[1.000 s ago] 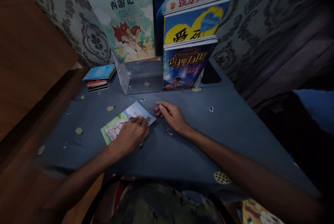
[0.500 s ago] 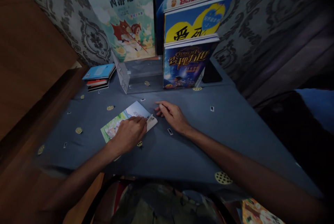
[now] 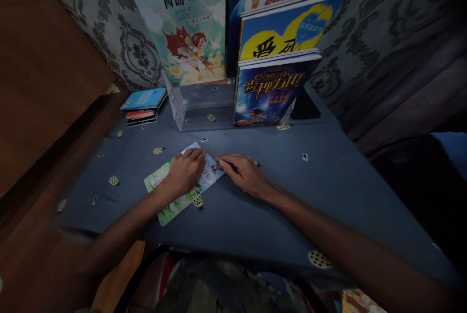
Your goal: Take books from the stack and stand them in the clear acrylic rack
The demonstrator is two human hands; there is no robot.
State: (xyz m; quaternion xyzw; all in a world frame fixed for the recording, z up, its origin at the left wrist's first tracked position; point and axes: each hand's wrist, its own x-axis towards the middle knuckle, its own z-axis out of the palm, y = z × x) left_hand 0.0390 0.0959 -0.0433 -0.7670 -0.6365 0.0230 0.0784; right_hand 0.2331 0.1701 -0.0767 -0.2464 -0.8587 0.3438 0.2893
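Note:
A thin paperback book (image 3: pixel 209 177) with a green and light-blue cover lies slanted on the cloth-covered table, its cover down flat. My left hand (image 3: pixel 186 169) rests on the cover, fingers stretched and lying over its upper part. That hand hides much of the cover picture. At the book's right corner is my right hand (image 3: pixel 246 174), its fingers loosely extended and the tips at the edge. Whether those tips press on the corner or just meet it, I cannot tell.
Behind the book stands a clear acrylic rack (image 3: pixel 207 118) holding several upright books, a dark blue one (image 3: pixel 273 92) in front. A small book stack (image 3: pixel 144 104) sits at the left. Beside the rack lies a black flat object (image 3: pixel 305 104). Patterned wallpaper (image 3: pixel 142 55) backs the table.
The book's cover, lifted along its right edge before, now lies flat. My left hand has slid away from me over the cover, and my right hand has come to the book's corner.

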